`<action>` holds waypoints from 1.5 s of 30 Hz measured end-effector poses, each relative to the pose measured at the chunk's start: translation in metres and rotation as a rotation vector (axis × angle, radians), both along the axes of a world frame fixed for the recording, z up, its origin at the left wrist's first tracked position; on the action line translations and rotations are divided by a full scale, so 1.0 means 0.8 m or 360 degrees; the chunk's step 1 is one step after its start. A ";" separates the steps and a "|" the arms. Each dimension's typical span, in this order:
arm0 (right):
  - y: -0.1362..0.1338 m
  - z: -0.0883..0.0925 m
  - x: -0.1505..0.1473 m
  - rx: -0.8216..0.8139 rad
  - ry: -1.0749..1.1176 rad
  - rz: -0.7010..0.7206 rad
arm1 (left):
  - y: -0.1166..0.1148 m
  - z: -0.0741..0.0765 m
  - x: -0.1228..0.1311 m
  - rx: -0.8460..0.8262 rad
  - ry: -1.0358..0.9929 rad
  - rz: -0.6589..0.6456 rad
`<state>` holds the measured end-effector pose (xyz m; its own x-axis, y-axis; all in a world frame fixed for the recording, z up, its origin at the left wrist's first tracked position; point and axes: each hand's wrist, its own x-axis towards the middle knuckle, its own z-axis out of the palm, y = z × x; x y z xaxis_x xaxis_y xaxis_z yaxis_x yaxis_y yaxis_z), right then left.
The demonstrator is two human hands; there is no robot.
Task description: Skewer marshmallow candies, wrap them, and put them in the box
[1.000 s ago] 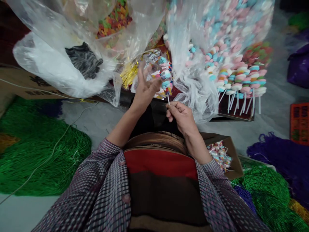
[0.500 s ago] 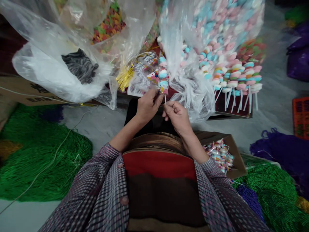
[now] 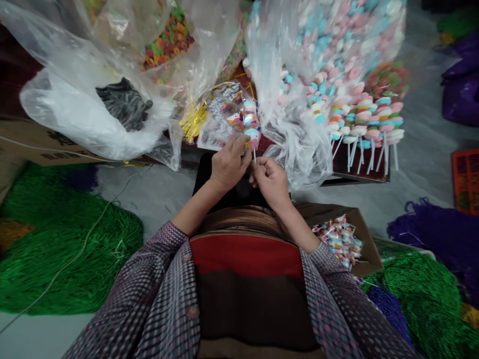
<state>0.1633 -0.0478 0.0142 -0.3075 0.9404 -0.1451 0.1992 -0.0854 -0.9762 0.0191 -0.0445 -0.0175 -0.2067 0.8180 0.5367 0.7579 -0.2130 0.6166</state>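
A candy skewer point(image 3: 250, 124) of pink, white and blue pieces on a white stick stands upright in front of me, inside a clear printed wrapper point(image 3: 224, 112). My right hand point(image 3: 270, 182) pinches the bottom of the stick. My left hand point(image 3: 227, 164) is closed on the lower edge of the wrapper, right beside the stick, and the two hands nearly touch.
Large clear bags of candy point(image 3: 322, 55) and gummies point(image 3: 164, 40) hang ahead. Unwrapped skewers point(image 3: 370, 124) lie in a row at right. A cardboard box of wrapped skewers point(image 3: 339, 239) sits by my right elbow. Green bead piles point(image 3: 56, 244) and purple ones point(image 3: 437, 239) cover the floor.
My left hand came down from the wrapper's upper part, where its fingers were spread, and closed on the wrapper's bottom next to the stick. The right hand shifted slightly left with the stick.
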 end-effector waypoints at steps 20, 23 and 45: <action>0.005 -0.019 0.002 0.0085 0.0251 -0.0044 | -0.009 0.019 -0.003 -0.0086 -0.1119 -0.0405; 0.000 -0.017 0.000 0.0087 0.0259 -0.0021 | 0.008 0.030 -0.005 -0.0266 -0.1813 -0.0498; 0.016 -0.004 0.037 0.0230 -0.0018 0.0158 | -0.017 0.059 -0.007 -0.0807 -0.1760 -0.0856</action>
